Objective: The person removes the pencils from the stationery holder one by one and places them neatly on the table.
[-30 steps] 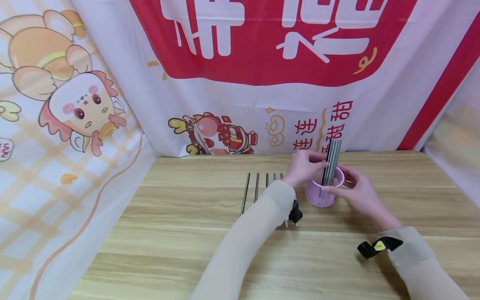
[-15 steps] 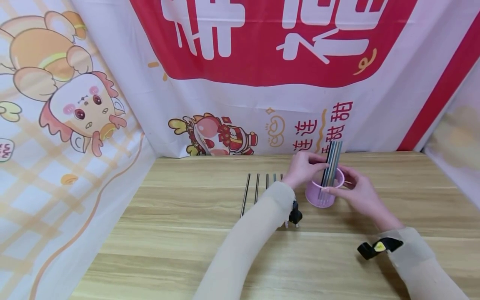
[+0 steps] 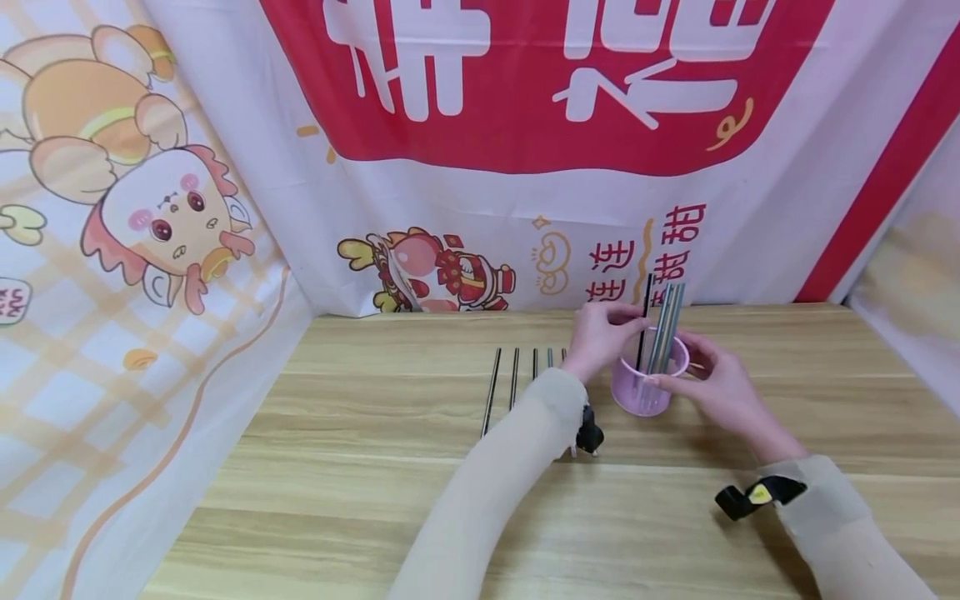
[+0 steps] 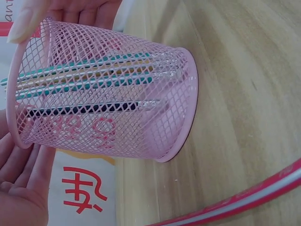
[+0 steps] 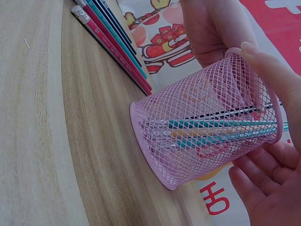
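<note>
Left hand [image 3: 602, 339] pinches the dark pencil [image 3: 647, 300] by the look of the head view; fingertip contact is too small to confirm in the left wrist view. Right hand [image 3: 716, 387] grips the pink mesh cup [image 3: 632, 397], thumb at the rim, fingers round the far side; cup stands upright on the table [image 3: 337, 517], right of the loose row of pencils [image 3: 491, 392].

Risks: dark pencil is in the cup but apart from the teal and gold bundle [image 3: 665, 329]; if the left fingers let go, it probably swings across and knocks the others; all are much taller than the cup, so top-heavy; if the right grip slackens while the left pushes sideways, a tip-over is plausible, pencils spilling out. Left forearm [image 3: 480, 492] hangs over the row; a low sweep back could catch those and roll them. Right thumb sits close by the bundle; could snag one on lifting away.
</note>
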A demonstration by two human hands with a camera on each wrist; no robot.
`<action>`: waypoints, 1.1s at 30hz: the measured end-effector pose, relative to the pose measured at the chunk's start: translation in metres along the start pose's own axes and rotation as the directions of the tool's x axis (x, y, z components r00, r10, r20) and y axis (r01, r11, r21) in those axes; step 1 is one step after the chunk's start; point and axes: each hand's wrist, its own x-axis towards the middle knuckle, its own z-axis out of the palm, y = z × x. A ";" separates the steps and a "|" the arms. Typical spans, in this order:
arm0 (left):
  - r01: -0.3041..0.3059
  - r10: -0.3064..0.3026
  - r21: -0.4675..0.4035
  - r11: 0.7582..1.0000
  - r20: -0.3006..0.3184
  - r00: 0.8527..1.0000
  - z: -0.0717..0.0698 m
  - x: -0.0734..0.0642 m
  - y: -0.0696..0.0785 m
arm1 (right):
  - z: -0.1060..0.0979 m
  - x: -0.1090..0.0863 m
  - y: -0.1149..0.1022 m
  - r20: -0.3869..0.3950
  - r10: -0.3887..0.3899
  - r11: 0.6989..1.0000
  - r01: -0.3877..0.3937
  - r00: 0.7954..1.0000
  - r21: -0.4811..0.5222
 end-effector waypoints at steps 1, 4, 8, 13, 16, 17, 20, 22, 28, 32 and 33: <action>-0.001 0.001 -0.011 1.000 -0.008 1.000 0.000 0.000 -0.001 | 0.000 0.000 0.000 -0.003 -0.002 1.000 0.002 1.000 -0.001; 0.003 -0.004 -0.040 0.999 -0.023 1.000 0.001 -0.001 -0.002 | 0.001 0.000 0.000 -0.004 -0.003 1.000 0.003 1.000 -0.002; 0.001 -0.004 -0.073 0.997 -0.035 0.999 0.002 -0.001 -0.004 | 0.001 -0.001 0.000 0.002 -0.005 1.000 0.005 1.000 0.002; -0.033 0.026 -0.118 0.992 -0.060 0.998 0.000 0.001 -0.002 | 0.000 -0.001 0.000 0.006 -0.004 1.000 0.004 1.000 0.010; -0.062 0.051 -0.145 0.988 -0.081 0.995 -0.002 0.001 -0.001 | 0.000 0.000 -0.001 0.004 -0.005 1.000 0.005 1.000 0.014; -0.071 0.059 -0.151 0.986 -0.088 0.994 -0.003 0.002 0.000 | -0.001 0.000 -0.002 0.004 -0.005 1.000 0.005 1.000 0.015; -0.085 0.068 -0.172 0.981 -0.104 0.992 -0.005 0.002 0.002 | 0.000 0.000 -0.002 0.009 -0.005 1.000 0.005 1.000 0.018; -0.091 0.071 -0.190 0.977 -0.112 0.991 -0.007 0.003 0.004 | 0.000 0.000 -0.002 0.014 -0.002 1.000 0.002 1.000 0.018; -0.102 0.064 -0.298 0.949 -0.135 0.989 -0.011 0.003 0.012 | 0.000 0.000 -0.002 0.019 0.003 1.000 -0.004 1.000 0.024; -0.135 0.074 -0.400 0.907 -0.163 0.984 -0.015 0.004 0.021 | 0.000 0.000 -0.002 0.016 -0.002 1.000 0.001 1.000 0.025; -0.147 0.081 -0.422 0.894 -0.171 0.982 -0.017 0.004 0.024 | 0.000 -0.001 -0.002 0.015 -0.002 1.000 0.002 1.000 0.026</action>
